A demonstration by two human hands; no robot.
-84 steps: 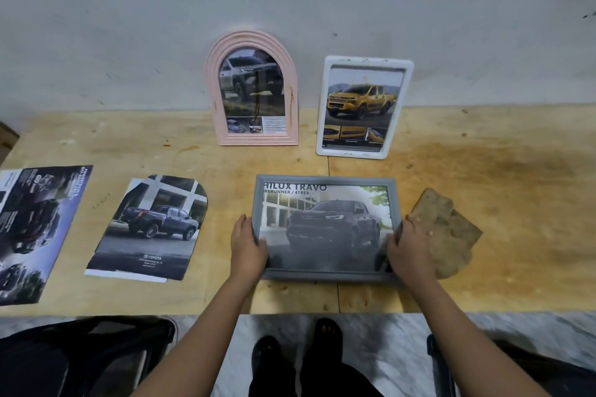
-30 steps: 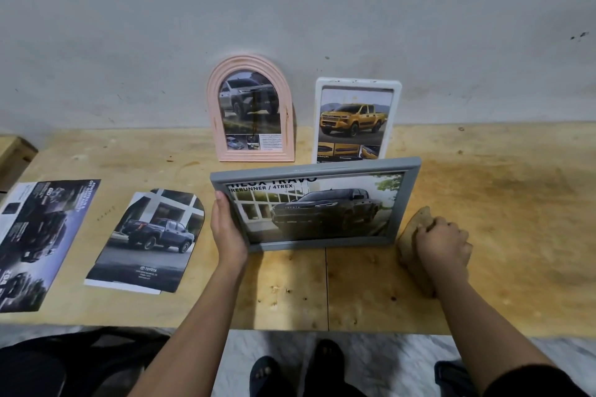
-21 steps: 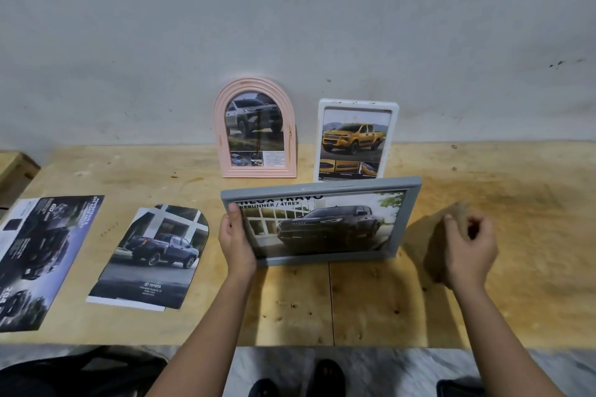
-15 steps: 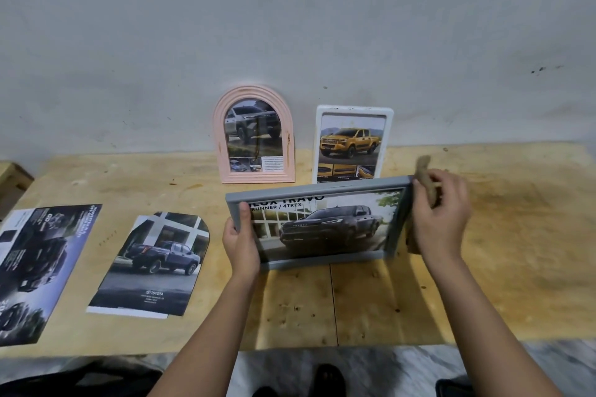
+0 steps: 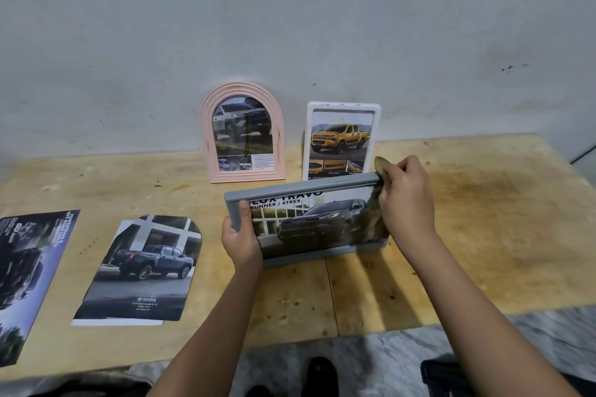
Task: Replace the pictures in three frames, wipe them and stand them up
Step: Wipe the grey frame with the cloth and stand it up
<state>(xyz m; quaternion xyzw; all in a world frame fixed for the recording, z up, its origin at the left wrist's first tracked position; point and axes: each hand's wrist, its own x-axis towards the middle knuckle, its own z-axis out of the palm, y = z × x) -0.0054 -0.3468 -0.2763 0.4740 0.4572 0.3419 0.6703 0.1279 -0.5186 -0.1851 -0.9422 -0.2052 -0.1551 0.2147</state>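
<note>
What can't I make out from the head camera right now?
Grey rectangular frame: back faces away from the head view.
Its right glass area: covered by the crumpled brown cloth and right hand.
White rectangular frame: bottom edge partly behind the grey frame.
Dark printed brochure: cut off by the left image edge.
Pink arched frame: caption print too small.

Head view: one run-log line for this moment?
left hand: grips grey rectangular frame | right hand: holds brown cloth on its right end | pink arched frame, white frame: standing
</note>
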